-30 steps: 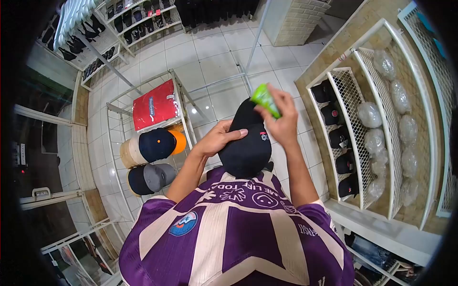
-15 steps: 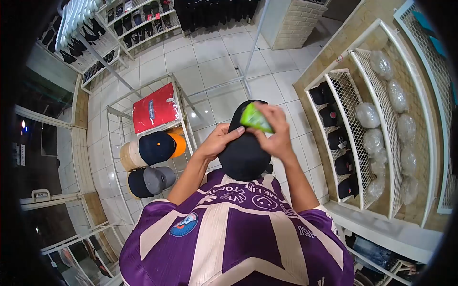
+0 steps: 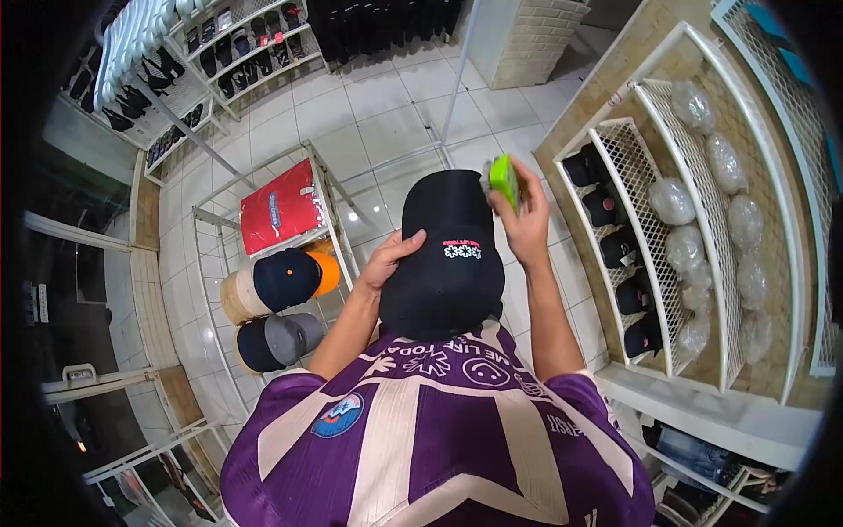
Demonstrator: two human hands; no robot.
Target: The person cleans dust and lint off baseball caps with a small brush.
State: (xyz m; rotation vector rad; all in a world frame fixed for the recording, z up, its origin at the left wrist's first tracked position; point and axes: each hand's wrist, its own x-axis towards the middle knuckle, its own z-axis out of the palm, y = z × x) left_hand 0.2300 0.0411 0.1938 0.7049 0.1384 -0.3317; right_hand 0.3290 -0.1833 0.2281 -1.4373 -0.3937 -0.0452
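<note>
The black cap (image 3: 439,303) is at the centre, brim toward twelve and embroidered front showing, its left edge pinched by the left hand (image 3: 385,263), while the right hand (image 3: 529,224) is closed around a green handheld tool, perhaps a brush (image 3: 504,178), just beside the brim at one o'clock. How much of the fabric has been worked over cannot be told. The wire rack (image 3: 216,219) edges the room at nine to ten, mesh shelves (image 3: 630,171) at two to three, with open tiled floor (image 3: 386,97) toward twelve.
</note>
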